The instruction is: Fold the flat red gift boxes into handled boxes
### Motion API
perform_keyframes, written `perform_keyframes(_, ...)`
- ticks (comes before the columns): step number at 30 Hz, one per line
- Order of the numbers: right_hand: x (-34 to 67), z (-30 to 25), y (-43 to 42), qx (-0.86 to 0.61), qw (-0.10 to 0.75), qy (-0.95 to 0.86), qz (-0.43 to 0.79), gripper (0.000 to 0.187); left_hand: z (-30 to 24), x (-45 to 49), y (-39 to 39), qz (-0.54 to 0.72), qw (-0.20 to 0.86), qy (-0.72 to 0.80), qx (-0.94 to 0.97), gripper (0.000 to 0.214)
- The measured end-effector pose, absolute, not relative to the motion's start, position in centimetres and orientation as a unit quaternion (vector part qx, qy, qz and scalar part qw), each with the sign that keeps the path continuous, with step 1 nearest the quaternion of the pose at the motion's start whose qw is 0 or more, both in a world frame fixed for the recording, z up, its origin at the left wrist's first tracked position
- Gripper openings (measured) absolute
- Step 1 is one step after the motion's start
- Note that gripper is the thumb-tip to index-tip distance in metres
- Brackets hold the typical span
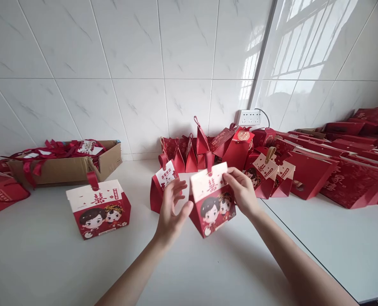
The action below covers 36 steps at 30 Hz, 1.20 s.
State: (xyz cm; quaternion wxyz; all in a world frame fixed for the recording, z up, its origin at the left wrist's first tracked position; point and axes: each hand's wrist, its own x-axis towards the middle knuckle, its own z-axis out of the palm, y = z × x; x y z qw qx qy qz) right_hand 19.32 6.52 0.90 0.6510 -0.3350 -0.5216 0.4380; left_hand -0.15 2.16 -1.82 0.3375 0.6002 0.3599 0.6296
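A red gift box (212,208) with a cream top flap, a cartoon couple and a ribbon loop is tilted a little in front of me. My right hand (244,193) grips its upper right edge, thumb and fingers closed on the flap. My left hand (173,212) is open beside the box's left side, its fingers apart and holding nothing. Just behind the left hand stands a smaller red box (157,191) with a white tag and ribbon. Another gift box (102,212) with the same cartoon couple stands upright to the left.
A cardboard box (61,172) of red ribbons and tags sits at the back left, beside a red box (4,193). Several small red boxes (236,148) line the tiled wall. Rows of larger red bags (354,178) fill the right. A power strip (249,117) is against the wall.
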Motion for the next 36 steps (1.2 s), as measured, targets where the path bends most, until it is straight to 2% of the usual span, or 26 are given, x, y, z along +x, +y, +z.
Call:
perform_keyframes(4, 19.2, 0.1, 8.0, -0.291, 0.747, -0.359, 0.478, 0.026, -3.9, 0.5, 2.6, 0.593, 0.316, 0.397, 0.625, 0.092)
perform_keyframes(8, 18.6, -1.7, 8.9, -0.256, 0.739, -0.317, 0.537, 0.021, -5.1, 1.3, 2.6, 0.567, 0.339, 0.437, 0.610, 0.100)
perform_keyframes(10, 18.2, -2.5, 9.0, -0.254, 0.723, -0.311, 0.562, 0.018, -4.6, 1.5, 2.5, 0.565, 0.375, 0.439, 0.589, 0.096)
perform_keyframes(14, 17.8, -3.1, 9.0, -0.252, 0.704, -0.304, 0.590, 0.012, -3.0, 1.5, 2.1, 0.568, 0.403, 0.393, 0.600, 0.067)
perform_keyframes(16, 17.7, -2.9, 8.8, -0.244, 0.702, -0.296, 0.600, 0.012, -2.8, 1.4, 1.9, 0.572, 0.340, 0.392, 0.635, 0.062)
perform_keyframes(21, 17.6, -1.9, 7.7, -0.213, 0.707, -0.287, 0.610, 0.021, -3.7, 0.8, 2.0, 0.564, 0.065, 0.310, 0.763, 0.079)
perform_keyframes(25, 17.6, -1.5, 7.1, -0.225, 0.702, -0.336, 0.587, 0.029, -3.7, 0.4, 2.1, 0.559, -0.008, 0.283, 0.779, 0.081)
perform_keyframes(29, 17.4, -1.7, 7.3, -0.245, 0.690, -0.350, 0.585, 0.026, -3.6, 0.3, 2.1, 0.571, 0.012, 0.300, 0.764, 0.083)
perform_keyframes(32, 17.1, -1.9, 7.6, -0.241, 0.659, -0.329, 0.631, 0.018, -3.8, 0.2, 2.1, 0.587, 0.069, 0.317, 0.742, 0.081)
perform_keyframes(36, 16.9, -2.1, 7.6, -0.245, 0.645, -0.297, 0.660, 0.019, -4.0, 0.1, 2.2, 0.612, 0.163, 0.345, 0.692, 0.081)
